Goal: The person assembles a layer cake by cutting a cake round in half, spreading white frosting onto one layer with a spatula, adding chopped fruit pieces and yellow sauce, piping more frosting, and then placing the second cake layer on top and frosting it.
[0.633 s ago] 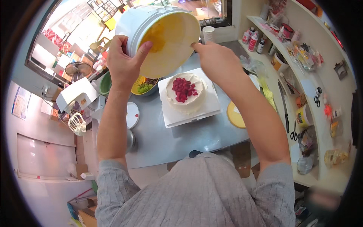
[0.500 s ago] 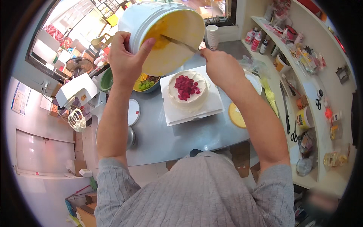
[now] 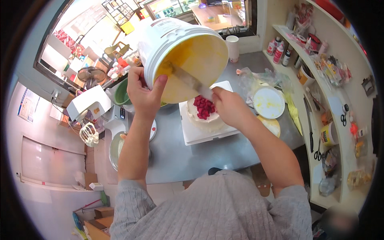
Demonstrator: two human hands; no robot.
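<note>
Bucket (image 3: pixel 200 60) tipped above the cake (image 3: pixel 210 125), likely stiff, bulky | left fingers (image 3: pixel 161 83) clamping its rim, sound hold | right fingers (image 3: pixel 218 95) gripping spatula (image 3: pixel 188 79)

Both arms (image 3: pixel 135 172) reach up from the lower edge, 1 on each side of the torso (image 3: pixel 224 208), forearms bare. L forearm (image 3: pixel 137 150) runs nearly straight up; L hand (image 3: pixel 146 91) sits a bit higher than R, w/ thumb (image 3: pixel 161 86) upright & spread from the fingers, which curl in a grip & are partly hidden. R forearm (image 3: pixel 269 149) slants up & inward, to the L, from the elbow. R hand (image 3: pixel 229 106) is closed in a firm hold, back of hand showing, fingertips tucked out of sight. The 2 hands are apart, approx. in front of the body.
</note>
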